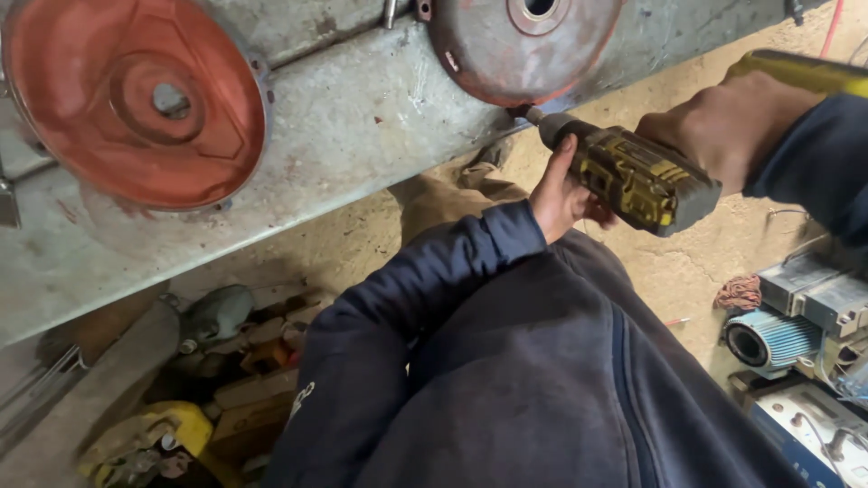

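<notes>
A yellow and black power drill (pixel 637 176) points at the lower rim of a round rusty-red metal cover (pixel 523 45) on a grey metal panel (pixel 362 117). My right hand (pixel 723 122) grips the drill's handle at the upper right. My left hand (pixel 561 194) cups the drill's front body from below, thumb up beside the chuck. The bit's tip meets the cover's edge. A second, larger red round cover (pixel 136 99) sits on the panel at the upper left.
Scrap wood, a grey part (pixel 212 312) and a yellow object (pixel 149 438) lie on the floor at lower left. Machine parts with a ribbed blue cylinder (pixel 768 339) stand at the right. A dirt floor (pixel 714 253) lies beneath.
</notes>
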